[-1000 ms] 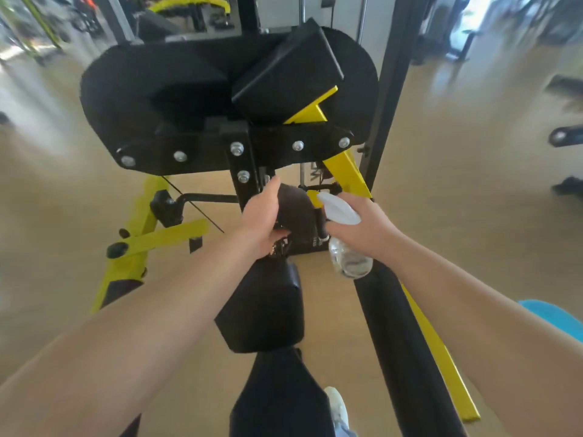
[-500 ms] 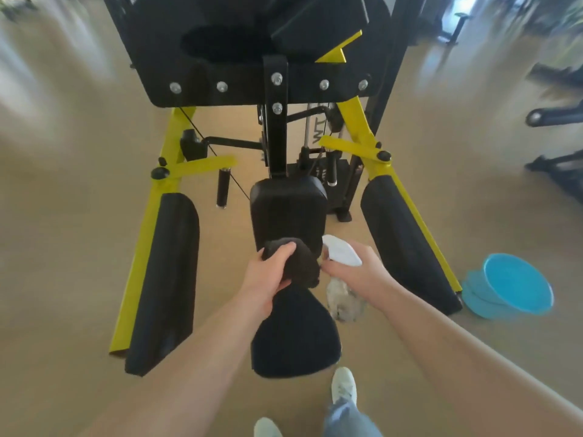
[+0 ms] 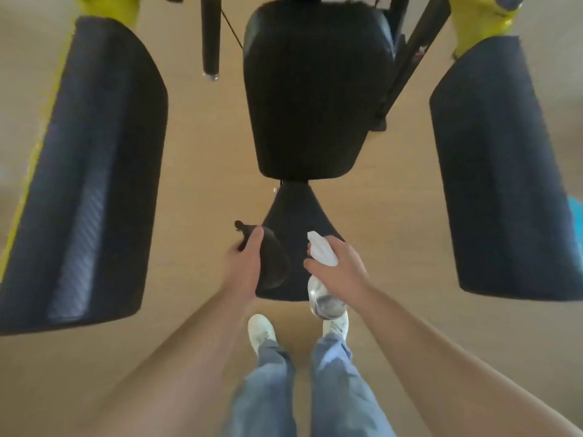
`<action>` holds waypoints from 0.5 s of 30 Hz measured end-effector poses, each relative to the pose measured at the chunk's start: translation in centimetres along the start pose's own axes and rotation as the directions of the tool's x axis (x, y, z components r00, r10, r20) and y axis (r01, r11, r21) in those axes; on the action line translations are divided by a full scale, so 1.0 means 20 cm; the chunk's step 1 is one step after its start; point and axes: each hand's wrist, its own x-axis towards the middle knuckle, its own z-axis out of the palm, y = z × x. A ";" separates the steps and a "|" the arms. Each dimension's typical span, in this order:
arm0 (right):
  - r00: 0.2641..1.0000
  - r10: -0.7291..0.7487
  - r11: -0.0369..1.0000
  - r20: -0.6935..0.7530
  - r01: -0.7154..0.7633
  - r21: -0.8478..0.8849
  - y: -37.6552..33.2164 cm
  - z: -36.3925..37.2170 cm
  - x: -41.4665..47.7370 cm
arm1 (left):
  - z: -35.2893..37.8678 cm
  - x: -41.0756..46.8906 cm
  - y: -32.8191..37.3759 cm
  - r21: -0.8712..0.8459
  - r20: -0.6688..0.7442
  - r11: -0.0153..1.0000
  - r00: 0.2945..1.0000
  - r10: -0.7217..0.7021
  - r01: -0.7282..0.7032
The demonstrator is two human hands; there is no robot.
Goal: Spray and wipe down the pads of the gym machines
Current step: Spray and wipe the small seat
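My left hand (image 3: 244, 263) grips a dark cloth (image 3: 273, 263) at the left edge of the black seat pad (image 3: 296, 212), which narrows toward the machine. My right hand (image 3: 339, 268) holds a clear spray bottle (image 3: 325, 302) by its neck, its white nozzle (image 3: 320, 250) pointing forward over the seat. Beyond the seat stands the black back pad (image 3: 315, 89). Two long black side pads flank it, a left pad (image 3: 91, 171) and a right pad (image 3: 504, 165).
The machine's yellow frame (image 3: 479, 23) shows at the top corners, with a black handle bar (image 3: 209, 36) hanging at upper left. My white shoes (image 3: 262, 331) stand on the tan floor just behind the seat. A blue object (image 3: 575, 212) peeks in at the right edge.
The view has tilted down and closer to the pads. Both hands have dropped from the back pad to the seat's near end, still holding cloth and bottle.
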 end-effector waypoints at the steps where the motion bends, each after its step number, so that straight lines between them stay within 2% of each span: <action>1: 1.000 -0.012 0.999 0.017 0.013 -0.039 0.04 0.02 0.05 | 0.01 0.06 -0.05 -0.011 -0.024 1.000 1.000 -0.008 0.008; 5: 0.997 -0.058 0.982 0.043 0.064 -0.175 0.13 0.10 0.27 | 0.03 0.22 -0.20 -0.111 -0.142 0.994 0.990 -0.007 -0.009; 8: 0.999 -0.009 0.967 -0.048 -0.003 -0.255 0.16 0.13 0.39 | 0.04 0.29 -0.26 -0.164 -0.219 0.983 0.974 0.050 -0.087; 10: 0.996 0.059 0.972 -0.061 -0.071 -0.223 0.19 0.15 0.41 | 0.03 0.33 -0.29 -0.154 -0.274 0.977 0.956 0.103 -0.149; 12: 0.996 0.091 0.976 0.024 -0.085 -0.199 0.22 0.17 0.38 | 0.01 0.35 -0.30 -0.123 -0.337 0.969 0.927 0.163 -0.215; 15: 0.974 0.065 0.947 0.219 0.009 -0.321 0.27 0.23 0.30 | -0.02 0.40 -0.30 -0.044 -0.404 0.952 0.877 0.261 -0.304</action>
